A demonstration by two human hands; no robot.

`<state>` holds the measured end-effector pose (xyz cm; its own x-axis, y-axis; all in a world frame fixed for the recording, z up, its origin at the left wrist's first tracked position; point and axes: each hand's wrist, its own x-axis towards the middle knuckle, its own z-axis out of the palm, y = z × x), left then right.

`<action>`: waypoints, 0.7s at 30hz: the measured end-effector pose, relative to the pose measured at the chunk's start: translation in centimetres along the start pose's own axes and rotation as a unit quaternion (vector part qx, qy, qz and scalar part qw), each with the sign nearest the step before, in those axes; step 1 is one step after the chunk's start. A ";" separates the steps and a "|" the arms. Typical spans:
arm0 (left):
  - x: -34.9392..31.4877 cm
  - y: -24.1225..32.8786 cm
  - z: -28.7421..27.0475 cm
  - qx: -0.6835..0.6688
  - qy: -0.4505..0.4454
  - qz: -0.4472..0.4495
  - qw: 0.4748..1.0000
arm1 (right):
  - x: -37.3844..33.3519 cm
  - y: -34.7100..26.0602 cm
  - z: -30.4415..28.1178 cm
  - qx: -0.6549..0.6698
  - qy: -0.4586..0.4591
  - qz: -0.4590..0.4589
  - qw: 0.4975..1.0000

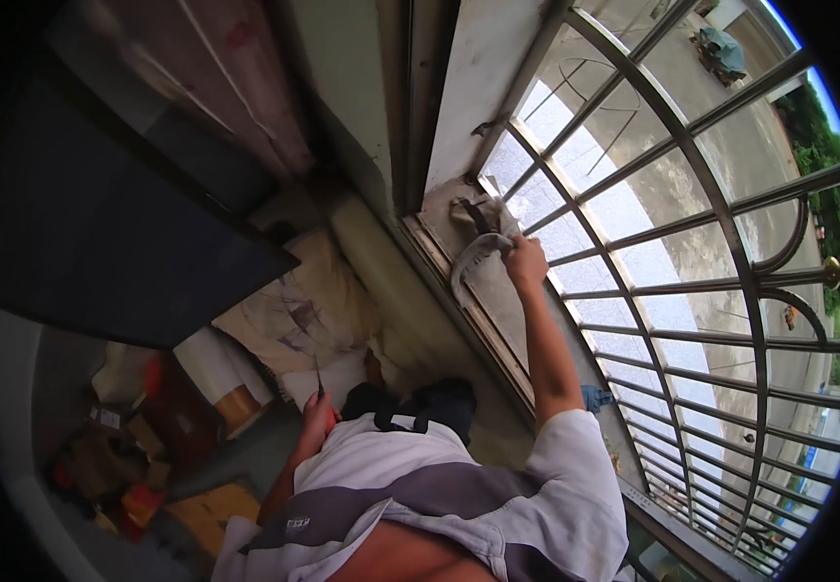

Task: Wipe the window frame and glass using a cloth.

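My right hand [525, 260] reaches out over the window sill [502, 315], its fingers closed on a grey rag [483, 254] that hangs in a curve toward the inner edge. Beside the rag, at the sill's far corner, lies a dark strip-like piece [476, 215] whose kind I cannot make out. Low at my left side, my left hand [317, 415] is closed around a slim tool [321, 380] with a red handle and a thin dark shaft, which looks like a screwdriver. Its tip points away from me.
Metal window bars [624, 244] run along the right, just beyond the sill. A blue crumpled item [594, 397] sits farther back on the sill. A large dark panel [119, 213] juts in at left. Below are a pale cloth-covered surface [294, 310] and a cluttered pile of boxes [114, 456].
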<state>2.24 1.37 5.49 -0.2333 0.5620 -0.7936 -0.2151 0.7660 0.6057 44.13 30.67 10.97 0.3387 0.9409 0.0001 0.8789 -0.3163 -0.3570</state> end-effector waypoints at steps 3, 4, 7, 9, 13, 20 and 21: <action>-0.2 1.8 1.9 0.004 -0.036 0.003 0.999 | -3.6 4.0 0.7 -0.012 0.037 0.023 0.999; -0.6 2.4 2.5 -0.011 -0.044 0.004 0.999 | -5.3 4.7 1.1 -0.090 0.096 -0.021 0.991; -0.4 3.6 3.5 -0.057 -0.082 -0.004 0.995 | -10.6 3.7 3.2 -0.064 0.101 -0.025 0.993; -0.2 4.5 4.8 -0.088 -0.113 -0.018 0.990 | -14.1 2.0 4.3 0.183 0.011 -0.138 0.973; -0.6 8.4 10.8 -0.266 -0.270 -0.006 0.925 | -22.8 -6.3 2.9 0.497 -0.453 -0.118 0.730; -1.2 10.4 17.7 -0.120 -0.365 0.030 0.923 | -23.1 -5.4 -1.6 0.442 -0.234 -0.066 0.863; -1.5 10.1 17.9 -0.065 -0.363 0.024 0.929 | -22.7 -4.5 -3.2 0.387 -0.228 -0.095 0.889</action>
<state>17.39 13.78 11.78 0.4465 0.6927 -0.5664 -0.3440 0.7172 0.6060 33.58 10.31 15.56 -0.1170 0.9754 -0.1868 0.3522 -0.1351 -0.9261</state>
